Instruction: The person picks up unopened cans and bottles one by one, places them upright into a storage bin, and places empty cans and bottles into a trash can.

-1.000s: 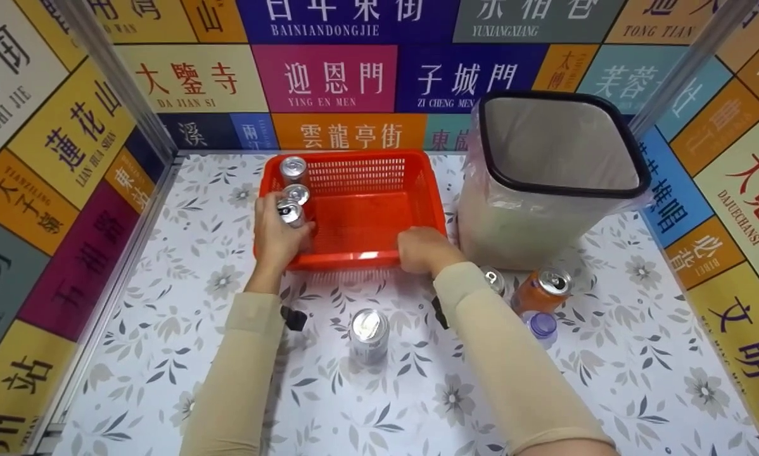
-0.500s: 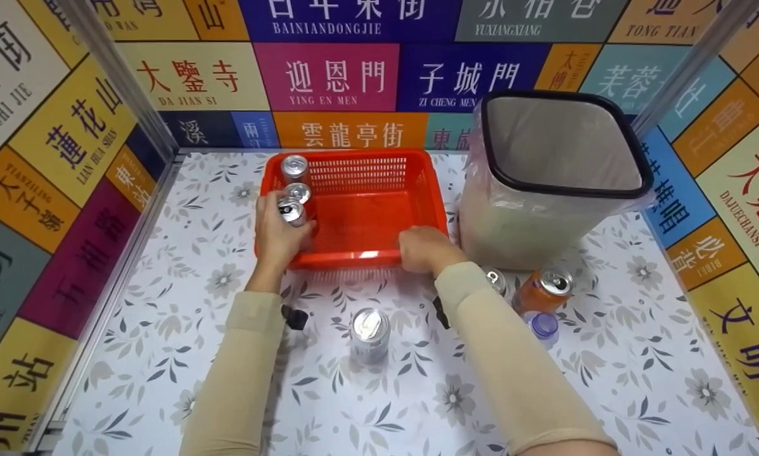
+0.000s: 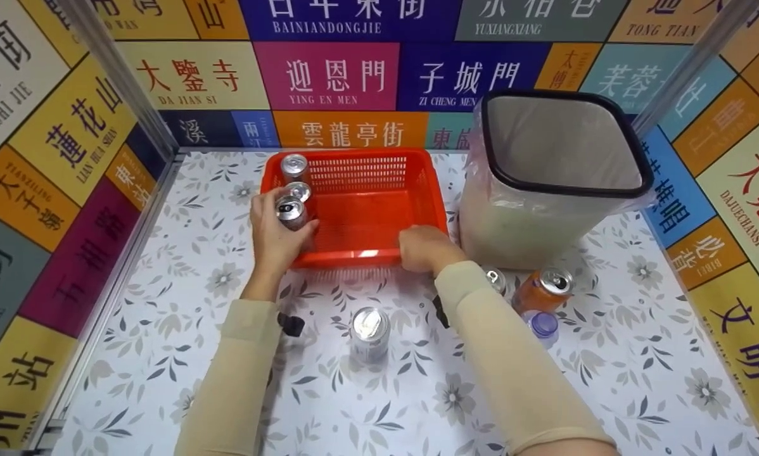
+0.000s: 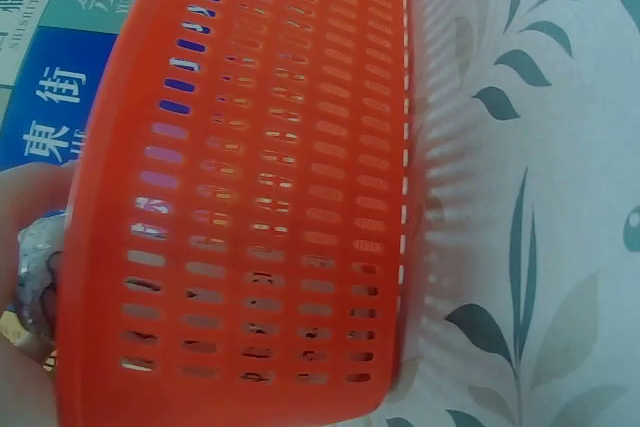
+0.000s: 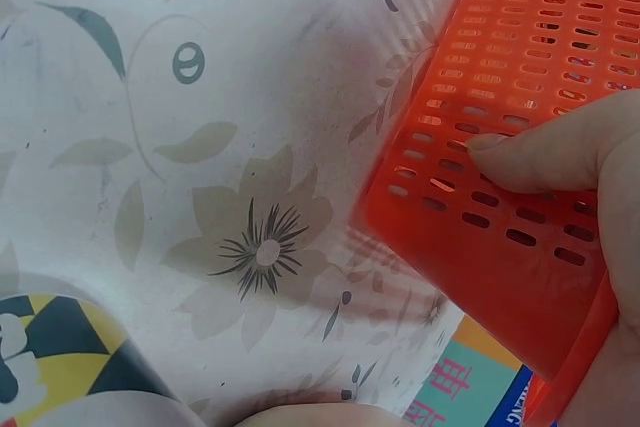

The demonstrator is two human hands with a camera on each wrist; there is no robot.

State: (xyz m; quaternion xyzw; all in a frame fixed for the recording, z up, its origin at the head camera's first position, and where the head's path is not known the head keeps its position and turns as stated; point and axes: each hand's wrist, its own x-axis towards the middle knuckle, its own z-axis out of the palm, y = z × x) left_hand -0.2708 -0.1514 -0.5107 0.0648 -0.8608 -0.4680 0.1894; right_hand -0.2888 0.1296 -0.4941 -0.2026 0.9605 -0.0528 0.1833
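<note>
A red plastic basket (image 3: 367, 256) sits at the back of the table, its slotted side filling much of the left wrist view. Inside its left end, several silver-topped cans stand in a row from back to front. My left hand (image 3: 272, 237) curves round the nearest can (image 3: 291, 212), fingers on its left and thumb on its right. Behind it are a middle can (image 3: 299, 192) and a back can (image 3: 295, 166). With its thumb against the outer wall, my right hand (image 3: 427, 249) grips the basket's rim at the front right corner.
A lone silver can (image 3: 370, 335) stands on the table before the basket. To the right is a lined waste bin (image 3: 512, 228) with a black rim. By its base stand an orange can (image 3: 544, 291), a partly hidden can (image 3: 495, 278) and a purple-capped bottle (image 3: 543, 329).
My left hand has shifted slightly left, and more of the nearest can's top and side shows between fingers and thumb. My right hand and the basket stay in place.
</note>
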